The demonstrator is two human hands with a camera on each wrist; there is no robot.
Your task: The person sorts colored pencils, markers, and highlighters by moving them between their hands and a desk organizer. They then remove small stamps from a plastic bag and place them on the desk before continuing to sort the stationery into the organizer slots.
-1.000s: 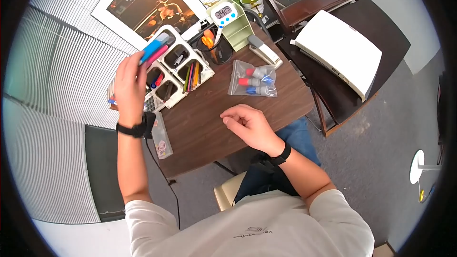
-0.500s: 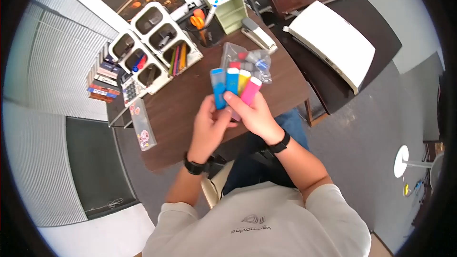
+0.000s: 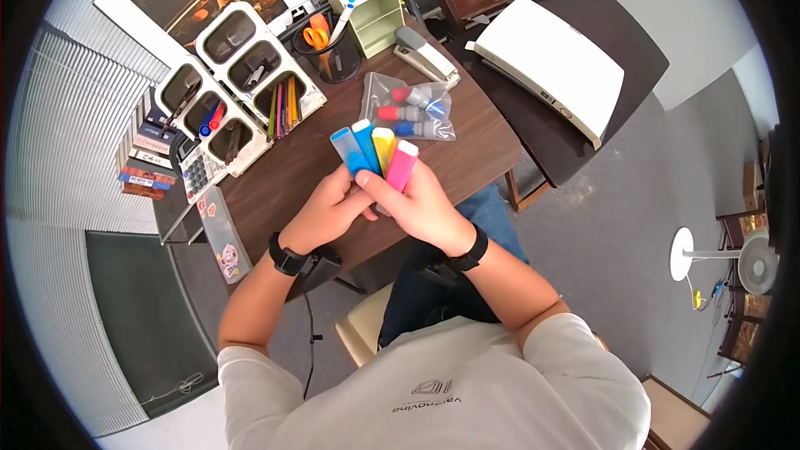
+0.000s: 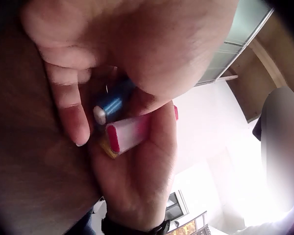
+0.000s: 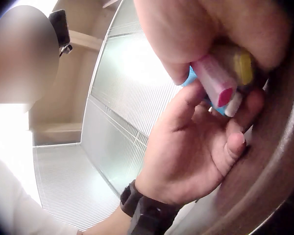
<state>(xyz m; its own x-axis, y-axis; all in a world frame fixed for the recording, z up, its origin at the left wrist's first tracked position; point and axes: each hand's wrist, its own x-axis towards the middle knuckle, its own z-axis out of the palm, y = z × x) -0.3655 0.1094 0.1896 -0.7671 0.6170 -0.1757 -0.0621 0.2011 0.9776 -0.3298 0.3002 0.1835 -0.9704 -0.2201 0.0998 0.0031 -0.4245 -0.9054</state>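
Four highlighters stand fanned out between my two hands over the front of the desk in the head view: one blue with a translucent end (image 3: 345, 147), one blue with a white end (image 3: 366, 142), one yellow (image 3: 383, 148) and one pink (image 3: 402, 167). My left hand (image 3: 327, 210) grips the blue side of the bunch from below. Curled round the pink side is my right hand (image 3: 427, 212), its thumb lying across the front. In the left wrist view a blue highlighter (image 4: 113, 104) sits under the left fingers, beside the pink highlighter (image 4: 132, 134). The lower parts are hidden by the palms.
Just beyond the hands lies a clear zip bag (image 3: 371, 98) with several red and blue pieces. A white organizer (image 3: 314, 100) with pens and pencils stands at left, near a mesh cup (image 3: 346, 62), a stapler (image 3: 425, 57), a translucent case (image 3: 218, 229) and a calculator (image 3: 197, 177).
My left hand has come down from above the organizer with blue and pink highlighters to meet my right hand, which was apart over the desk. Both now hold the bunch; the view has shifted.
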